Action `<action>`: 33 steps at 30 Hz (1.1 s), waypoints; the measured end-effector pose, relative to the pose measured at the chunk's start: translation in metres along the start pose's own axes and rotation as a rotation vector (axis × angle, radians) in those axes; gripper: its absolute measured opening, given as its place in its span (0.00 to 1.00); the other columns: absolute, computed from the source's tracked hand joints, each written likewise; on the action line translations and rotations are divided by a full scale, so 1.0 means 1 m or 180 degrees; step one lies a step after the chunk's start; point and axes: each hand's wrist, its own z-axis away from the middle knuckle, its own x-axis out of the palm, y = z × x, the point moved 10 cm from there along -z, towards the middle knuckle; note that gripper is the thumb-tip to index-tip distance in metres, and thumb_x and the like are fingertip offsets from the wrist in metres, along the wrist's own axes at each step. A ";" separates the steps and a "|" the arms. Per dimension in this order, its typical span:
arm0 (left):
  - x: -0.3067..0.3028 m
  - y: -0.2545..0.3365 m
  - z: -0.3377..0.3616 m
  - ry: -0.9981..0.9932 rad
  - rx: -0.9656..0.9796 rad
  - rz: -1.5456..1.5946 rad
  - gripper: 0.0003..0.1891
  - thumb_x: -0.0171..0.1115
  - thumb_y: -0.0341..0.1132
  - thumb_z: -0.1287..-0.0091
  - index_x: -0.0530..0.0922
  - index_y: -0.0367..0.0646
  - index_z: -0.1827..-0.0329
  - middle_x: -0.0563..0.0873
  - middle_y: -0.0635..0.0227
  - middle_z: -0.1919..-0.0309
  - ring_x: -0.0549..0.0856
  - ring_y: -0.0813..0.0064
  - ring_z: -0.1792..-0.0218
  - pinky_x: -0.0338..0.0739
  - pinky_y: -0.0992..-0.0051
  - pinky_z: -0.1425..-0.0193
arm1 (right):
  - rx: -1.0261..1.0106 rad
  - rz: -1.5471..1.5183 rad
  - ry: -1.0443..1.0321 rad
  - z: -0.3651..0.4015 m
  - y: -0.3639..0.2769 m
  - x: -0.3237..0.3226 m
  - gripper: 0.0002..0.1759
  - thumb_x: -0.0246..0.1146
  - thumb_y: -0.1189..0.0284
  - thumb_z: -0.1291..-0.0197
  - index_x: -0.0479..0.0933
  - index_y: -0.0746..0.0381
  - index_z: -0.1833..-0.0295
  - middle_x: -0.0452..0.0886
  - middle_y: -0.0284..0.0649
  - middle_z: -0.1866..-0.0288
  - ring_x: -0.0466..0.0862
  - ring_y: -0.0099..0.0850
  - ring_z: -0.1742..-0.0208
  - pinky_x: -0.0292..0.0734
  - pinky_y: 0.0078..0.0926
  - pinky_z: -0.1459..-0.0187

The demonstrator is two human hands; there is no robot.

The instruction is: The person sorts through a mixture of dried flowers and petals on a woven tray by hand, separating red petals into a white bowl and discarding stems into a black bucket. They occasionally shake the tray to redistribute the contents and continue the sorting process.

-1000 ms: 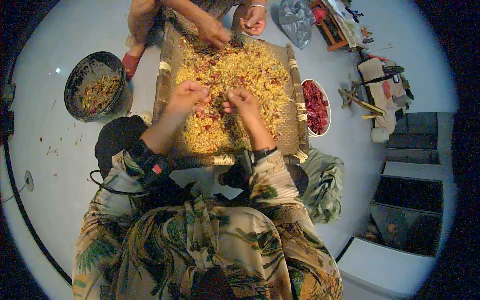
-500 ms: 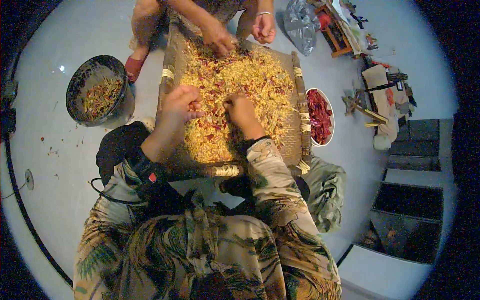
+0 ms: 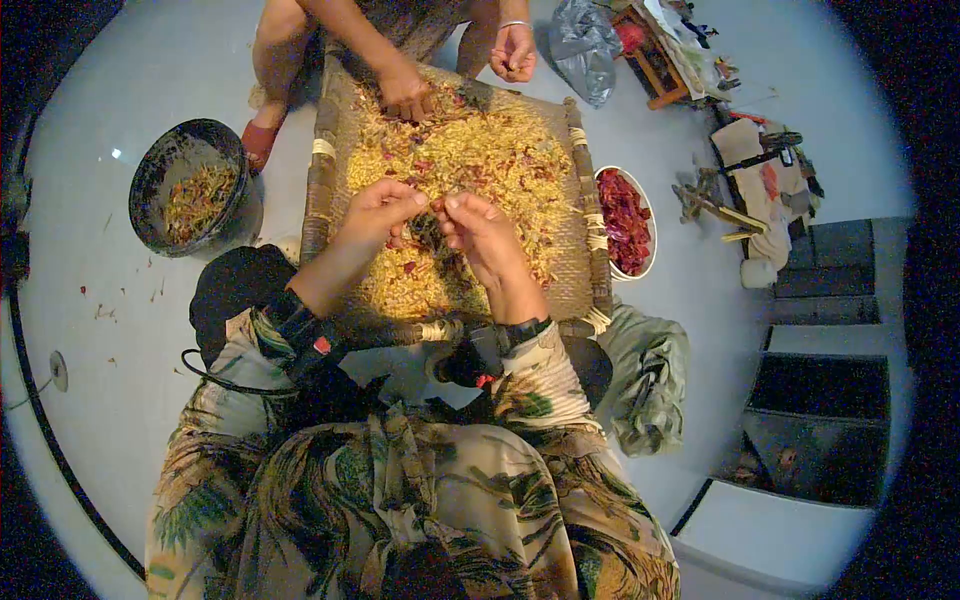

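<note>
A woven tray with bound edges lies before me, spread with yellow seed-like bits mixed with red flakes. Over its middle, my left hand and my right hand are raised close together, thumbs and fingers pinched. Something small and dark reddish seems to sit between the fingertips, too small to name. Across the tray, another person's hand reaches into the far-left part of the bits. That person's other hand hangs beyond the far edge, fingers curled.
Left of the tray stands a black bucket holding thin stems. A white bowl of dark red dried pieces sits against the right side. A grey plastic bag and a green sack lie on the floor.
My right hand has lifted from the bits and met my left hand, fingertip to fingertip. The other person's reaching hand has shifted left in view. The whole view has moved slightly.
</note>
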 end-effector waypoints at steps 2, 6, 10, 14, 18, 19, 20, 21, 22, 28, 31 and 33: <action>0.005 0.007 0.002 -0.0127 0.0156 -0.0142 0.09 0.64 0.38 0.42 0.75 0.43 0.66 0.76 0.77 0.77 0.70 0.88 0.80 0.65 0.85 0.81 | -0.0174 0.0638 0.0060 0.004 -0.006 0.005 0.08 0.59 0.68 0.40 0.76 0.61 0.66 0.77 0.30 0.73 0.72 0.17 0.75 0.66 0.13 0.76; 0.014 0.002 -0.001 -0.0460 0.0673 -0.0254 0.08 0.64 0.38 0.42 0.75 0.44 0.69 0.74 0.79 0.78 0.70 0.90 0.78 0.61 0.87 0.79 | -0.0593 0.1354 0.0067 0.006 -0.016 0.010 0.10 0.58 0.66 0.40 0.76 0.62 0.67 0.76 0.29 0.74 0.72 0.17 0.76 0.67 0.14 0.76; 0.014 -0.004 -0.007 -0.0533 0.0846 0.0062 0.07 0.63 0.37 0.40 0.75 0.45 0.71 0.72 0.81 0.79 0.68 0.91 0.79 0.59 0.86 0.80 | -0.0445 0.0869 0.0239 0.011 -0.021 0.013 0.12 0.58 0.64 0.40 0.76 0.63 0.68 0.76 0.30 0.75 0.73 0.18 0.75 0.69 0.16 0.75; 0.012 0.001 0.007 -0.0616 -0.0124 0.0556 0.07 0.60 0.37 0.38 0.75 0.46 0.70 0.73 0.81 0.79 0.66 0.91 0.81 0.57 0.87 0.80 | -0.0632 0.0949 0.0422 0.020 -0.028 0.015 0.13 0.58 0.64 0.39 0.76 0.63 0.65 0.76 0.30 0.75 0.73 0.18 0.76 0.70 0.16 0.75; 0.011 0.008 0.011 -0.0544 -0.0163 0.0740 0.06 0.59 0.38 0.37 0.76 0.45 0.67 0.75 0.81 0.78 0.66 0.91 0.83 0.57 0.88 0.81 | -0.0509 0.1030 0.0276 0.025 -0.021 0.025 0.11 0.59 0.65 0.41 0.76 0.62 0.63 0.75 0.29 0.76 0.73 0.17 0.76 0.70 0.15 0.75; 0.012 0.008 0.012 -0.0511 -0.0185 0.0769 0.07 0.59 0.38 0.37 0.77 0.45 0.66 0.76 0.81 0.78 0.66 0.91 0.83 0.57 0.88 0.81 | -0.0477 0.0943 0.0220 0.022 -0.014 0.024 0.10 0.60 0.65 0.41 0.76 0.62 0.63 0.75 0.29 0.76 0.73 0.17 0.75 0.70 0.15 0.75; 0.013 0.009 0.012 -0.0525 -0.0159 0.0744 0.07 0.59 0.38 0.37 0.77 0.45 0.66 0.76 0.81 0.77 0.66 0.91 0.83 0.57 0.88 0.81 | -0.0447 0.0857 0.0160 0.020 -0.010 0.025 0.10 0.60 0.66 0.41 0.76 0.62 0.63 0.75 0.29 0.76 0.73 0.17 0.75 0.69 0.15 0.75; 0.013 0.010 0.012 -0.0541 -0.0132 0.0718 0.07 0.59 0.38 0.37 0.77 0.45 0.65 0.76 0.81 0.77 0.66 0.91 0.83 0.57 0.88 0.80 | -0.0450 0.0766 0.0180 0.019 -0.009 0.025 0.10 0.60 0.66 0.41 0.76 0.62 0.63 0.75 0.29 0.76 0.73 0.17 0.75 0.69 0.15 0.75; 0.014 0.010 0.011 -0.0556 -0.0105 0.0691 0.07 0.59 0.38 0.38 0.78 0.45 0.65 0.76 0.81 0.77 0.66 0.92 0.83 0.57 0.88 0.80 | -0.0452 0.0674 0.0199 0.020 -0.009 0.025 0.09 0.61 0.66 0.42 0.76 0.62 0.63 0.75 0.28 0.76 0.73 0.17 0.75 0.69 0.15 0.75; 0.010 0.008 0.006 -0.0514 0.0107 0.0295 0.06 0.61 0.37 0.39 0.77 0.44 0.66 0.76 0.81 0.78 0.68 0.92 0.80 0.59 0.88 0.79 | -0.0707 0.0981 0.0259 0.022 -0.017 0.025 0.07 0.61 0.69 0.43 0.76 0.62 0.68 0.74 0.28 0.77 0.72 0.17 0.75 0.67 0.16 0.73; 0.014 0.018 0.009 -0.0452 0.0385 0.0032 0.06 0.62 0.35 0.41 0.76 0.43 0.67 0.75 0.80 0.78 0.69 0.92 0.78 0.61 0.88 0.75 | -0.1041 0.1358 0.0348 0.021 -0.019 0.018 0.07 0.60 0.72 0.44 0.75 0.63 0.72 0.74 0.29 0.78 0.71 0.19 0.75 0.66 0.19 0.72; 0.014 0.019 0.009 -0.0431 0.0538 -0.0085 0.05 0.63 0.33 0.41 0.75 0.43 0.69 0.75 0.80 0.78 0.69 0.91 0.77 0.62 0.87 0.73 | -0.1180 0.1484 0.0424 0.021 -0.019 0.017 0.07 0.60 0.73 0.44 0.75 0.63 0.73 0.73 0.29 0.79 0.69 0.17 0.75 0.64 0.17 0.73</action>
